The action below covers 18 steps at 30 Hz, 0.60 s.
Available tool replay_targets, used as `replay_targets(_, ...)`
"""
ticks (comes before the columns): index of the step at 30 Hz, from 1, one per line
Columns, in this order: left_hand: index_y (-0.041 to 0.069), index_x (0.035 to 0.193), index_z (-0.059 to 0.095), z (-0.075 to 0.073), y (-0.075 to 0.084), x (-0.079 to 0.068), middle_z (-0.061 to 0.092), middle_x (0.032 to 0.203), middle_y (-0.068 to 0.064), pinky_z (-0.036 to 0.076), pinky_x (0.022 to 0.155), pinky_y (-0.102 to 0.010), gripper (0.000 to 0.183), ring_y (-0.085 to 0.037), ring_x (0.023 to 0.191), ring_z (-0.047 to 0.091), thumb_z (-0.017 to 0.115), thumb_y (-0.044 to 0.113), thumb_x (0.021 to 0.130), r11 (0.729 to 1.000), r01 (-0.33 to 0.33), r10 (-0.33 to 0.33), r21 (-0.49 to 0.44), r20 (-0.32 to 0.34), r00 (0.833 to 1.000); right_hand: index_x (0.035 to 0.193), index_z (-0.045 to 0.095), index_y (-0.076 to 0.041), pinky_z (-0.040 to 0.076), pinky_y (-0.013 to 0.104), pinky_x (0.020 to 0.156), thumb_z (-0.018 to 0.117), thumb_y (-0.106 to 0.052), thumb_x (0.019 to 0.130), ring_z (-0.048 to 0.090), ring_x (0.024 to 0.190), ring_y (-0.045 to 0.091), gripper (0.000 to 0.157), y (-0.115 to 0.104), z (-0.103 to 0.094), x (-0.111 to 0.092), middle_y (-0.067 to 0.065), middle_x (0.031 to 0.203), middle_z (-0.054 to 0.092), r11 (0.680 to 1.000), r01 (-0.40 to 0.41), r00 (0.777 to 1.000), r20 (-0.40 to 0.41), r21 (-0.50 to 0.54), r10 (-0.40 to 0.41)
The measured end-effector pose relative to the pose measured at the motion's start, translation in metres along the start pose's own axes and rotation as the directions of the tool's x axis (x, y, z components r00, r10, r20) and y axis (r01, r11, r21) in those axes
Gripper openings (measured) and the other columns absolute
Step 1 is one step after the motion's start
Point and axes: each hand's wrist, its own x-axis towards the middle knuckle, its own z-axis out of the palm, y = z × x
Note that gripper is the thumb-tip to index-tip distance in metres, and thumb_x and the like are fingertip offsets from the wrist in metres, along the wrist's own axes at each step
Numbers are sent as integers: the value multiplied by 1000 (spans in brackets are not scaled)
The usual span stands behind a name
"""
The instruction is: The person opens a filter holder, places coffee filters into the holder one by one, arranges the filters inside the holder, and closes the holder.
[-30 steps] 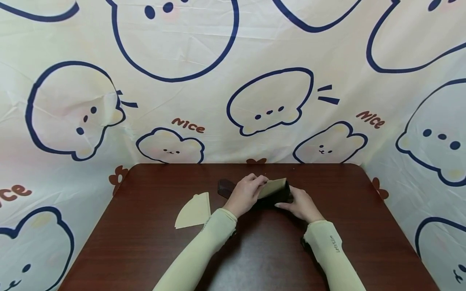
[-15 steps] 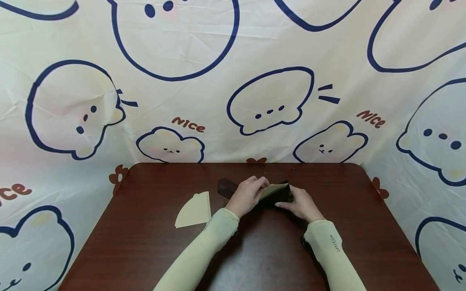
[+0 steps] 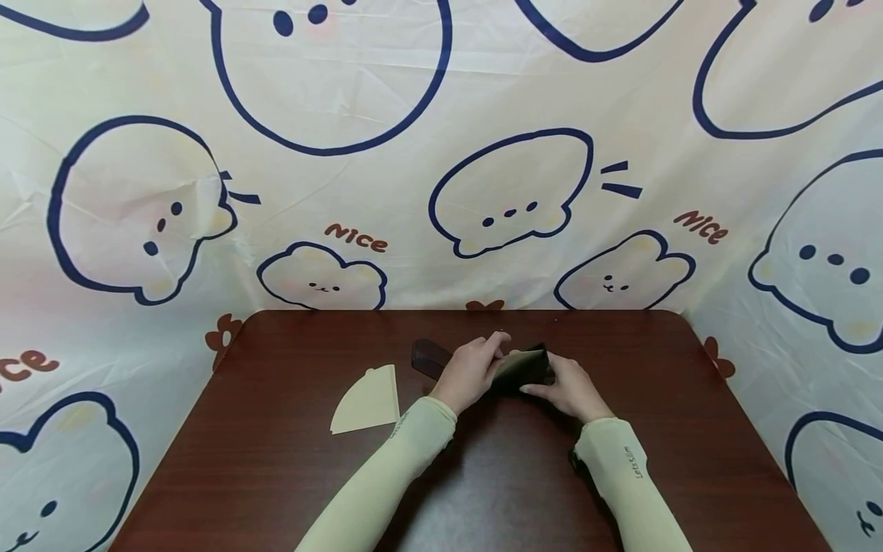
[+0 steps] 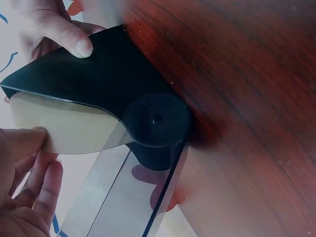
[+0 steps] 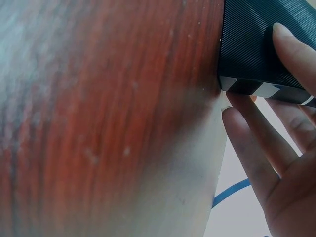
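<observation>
A black fan-shaped coffee filter holder [image 3: 519, 373] stands tilted on its side in the head view. My right hand [image 3: 571, 389] grips it, the thumb on its ribbed face and the fingers on the other side, as the right wrist view shows. Cream paper coffee filters [image 4: 74, 126] sit partly inside the holder, their outer part sticking out of its open side. My left hand [image 3: 471, 372] pinches their exposed edge between thumb and fingers. A clear lid [image 4: 111, 182] swings out from the holder's round pivot end; in the head view it looks dark, beyond my left hand.
More cream fan-shaped filters [image 3: 366, 402] lie on the brown wooden table [image 3: 510, 475], left of my left forearm. A patterned cloth [image 3: 407, 184] hangs behind the table and at both sides.
The filters have sunk deeper into the holder, so less paper shows above it. My left hand has shifted slightly right; the right hand keeps its hold almost without moving.
</observation>
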Motion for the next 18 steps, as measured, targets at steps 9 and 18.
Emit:
replay_targets(9,17,133,60,5,-1,0,72,101,2,59,79,-27,33,-13,88,69,68,12,101,999,0,-1,48,12,1000,128,66,-17,56,49,94,87,-31,86,70,106,23,49,1,1,0,6,119,73,1000,6,1000,5,8,-6)
replay_targets(18,19,130,62,7,-2,0,72,101,4,58,79,-26,31,-11,89,69,69,13,100,997,-7,6,76,16,1000,127,67,-17,56,49,93,87,-32,86,70,104,23,48,0,1,-1,5,117,73,1000,-2,1000,3,17,2)
